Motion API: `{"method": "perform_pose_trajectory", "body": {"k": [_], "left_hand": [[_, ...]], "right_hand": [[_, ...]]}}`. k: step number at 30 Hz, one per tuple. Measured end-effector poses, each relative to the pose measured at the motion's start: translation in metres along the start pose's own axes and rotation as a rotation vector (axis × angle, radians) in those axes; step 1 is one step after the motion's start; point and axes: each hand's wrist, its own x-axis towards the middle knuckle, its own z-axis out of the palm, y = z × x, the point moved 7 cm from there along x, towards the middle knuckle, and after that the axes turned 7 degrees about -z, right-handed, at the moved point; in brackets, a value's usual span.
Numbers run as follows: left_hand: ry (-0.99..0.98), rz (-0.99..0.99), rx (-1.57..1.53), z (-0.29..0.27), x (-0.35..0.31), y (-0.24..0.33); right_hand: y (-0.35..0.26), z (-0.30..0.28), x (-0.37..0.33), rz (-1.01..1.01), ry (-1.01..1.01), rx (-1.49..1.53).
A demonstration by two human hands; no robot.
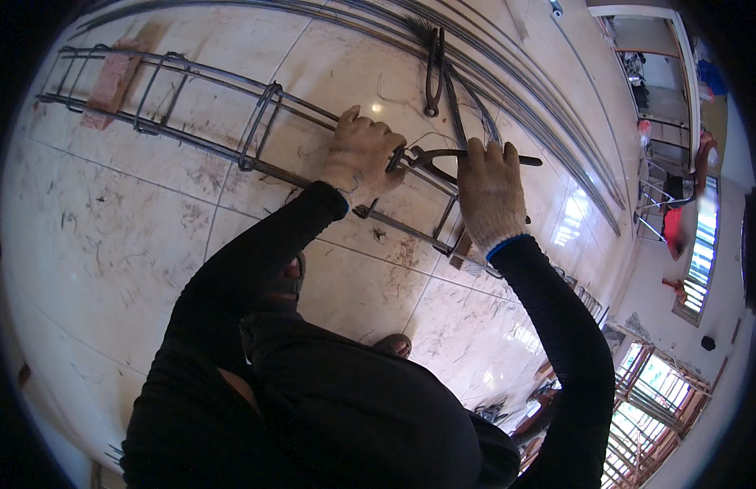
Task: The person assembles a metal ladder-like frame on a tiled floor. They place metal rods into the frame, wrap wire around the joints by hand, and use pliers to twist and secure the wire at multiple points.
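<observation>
Rebar cage is laid on the tiled floor, directly under and beside the hands; long axis run from upper left to lower right, one reddish block set under the left end; left hand is placed over the upper bar, at a stirrup, and is the nearer of the two to the cage; its fingers are curled in, but how firmly they are closed, and on what, cannot be told. Pincers are held in the right hand, fingers wrapped over the handles; the tool's head is pointed left, just beside the left fingers at the stirrup; its long axis is set nearly level across the view, oblique to the cage's bars; key relation: tool head to the right of the left fingers, gap between them very narrow; whether wire is gripped by the head cannot be made out. Second pincers are left on the floor beyond the cage, well apart from it, near the loose bars.
</observation>
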Motion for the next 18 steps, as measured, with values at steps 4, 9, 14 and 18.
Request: {"method": "perform_pose_trajectory", "body": {"k": [4, 9, 14, 18], "left_hand": [[0.012, 0.009, -0.022, 0.004, 0.002, -0.001], [0.012, 0.019, -0.045, 0.002, 0.001, -0.001], [-0.007, 0.018, 0.001, 0.002, 0.002, -0.001], [0.003, 0.015, -0.002, 0.002, 0.001, -0.001]], "right_hand": [[0.005, 0.0, 0.007, -0.031, 0.026, -0.059], [0.009, -0.004, 0.02, -0.126, 0.092, -0.019], [0.009, 0.0, 0.023, -0.17, 0.051, -0.054], [0.009, 0.001, 0.026, -0.202, 0.003, -0.044]]}}
